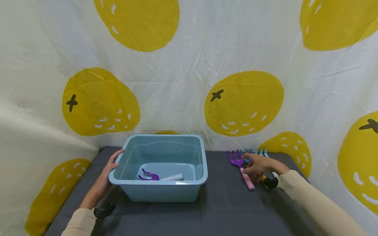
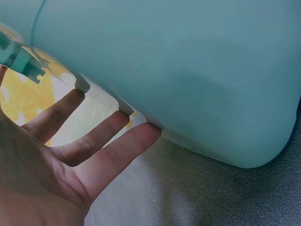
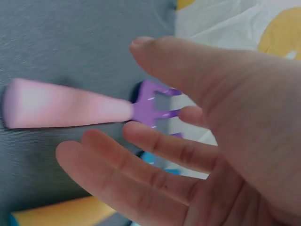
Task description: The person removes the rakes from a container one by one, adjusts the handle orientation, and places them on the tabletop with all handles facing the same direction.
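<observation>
The pink fork (image 1: 246,179) lay just beside the wide-spread right grip (image 1: 258,164); the splayed left grip (image 1: 104,175) touched the tub (image 1: 162,193)

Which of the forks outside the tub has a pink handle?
The purple-headed fork lying nearest the tub. The forks beside it have blue heads, while the other purple fork, inside the tub, has a whitish handle.

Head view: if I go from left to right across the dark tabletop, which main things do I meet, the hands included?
Left hand → light blue tub → purple fork with pink handle → right hand.
</observation>
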Available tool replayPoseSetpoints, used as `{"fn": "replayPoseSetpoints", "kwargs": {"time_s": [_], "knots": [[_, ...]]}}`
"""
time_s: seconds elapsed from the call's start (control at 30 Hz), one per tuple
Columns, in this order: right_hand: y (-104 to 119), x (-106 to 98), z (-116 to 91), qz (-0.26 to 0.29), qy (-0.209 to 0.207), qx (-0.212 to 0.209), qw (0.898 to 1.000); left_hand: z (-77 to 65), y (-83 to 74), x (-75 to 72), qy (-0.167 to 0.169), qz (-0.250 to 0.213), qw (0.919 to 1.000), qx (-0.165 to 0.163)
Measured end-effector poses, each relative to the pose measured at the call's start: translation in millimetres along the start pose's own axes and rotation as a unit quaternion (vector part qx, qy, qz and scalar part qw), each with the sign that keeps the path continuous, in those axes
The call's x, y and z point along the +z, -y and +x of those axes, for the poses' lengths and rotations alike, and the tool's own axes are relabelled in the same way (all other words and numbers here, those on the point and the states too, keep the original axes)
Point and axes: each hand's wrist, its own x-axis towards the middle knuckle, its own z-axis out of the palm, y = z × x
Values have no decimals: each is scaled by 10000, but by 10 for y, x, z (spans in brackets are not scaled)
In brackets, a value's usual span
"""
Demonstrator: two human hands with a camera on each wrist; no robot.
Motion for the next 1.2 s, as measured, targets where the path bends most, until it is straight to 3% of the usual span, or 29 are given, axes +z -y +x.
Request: {"fn": "replayPoseSetpoints", "kwargs": {"time_s": [0.37,0.73,1.2], "knots": [[601,-335,51,-889,376,-626,9934,-4,10,13,12,-79,9999,-100],[1233,-625,74,-1549,552,-1243,9785,-9,-17,18,-57,-72,9999,-135],[1959,-720,153,-2083,491,-1620,9633,-7,11,13,-42,-85,10000,18]]}}
